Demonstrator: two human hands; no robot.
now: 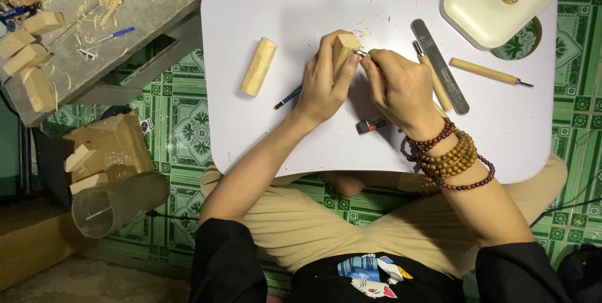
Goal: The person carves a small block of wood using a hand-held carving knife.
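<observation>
Carving a wooden block (344,50) held over the middle of the white desk (263,127), left hand (326,83) fingers wrap it while right hand (401,90) fingers pinch a small knife (363,55) at its top corner, needing a steady, shallow cut.

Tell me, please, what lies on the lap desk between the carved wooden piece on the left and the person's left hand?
In the head view, only a blue pencil lies between the carved wooden piece and the left hand, beside its wrist.

Your white lap table (514,133) sits over a green floor mat (188,121) with a leaf-and-square pattern. You're holding a pale tan wood block (344,47); brown and dark red bead bracelets (448,155) circle your wrist, and your trousers (313,221) are beige.
</observation>
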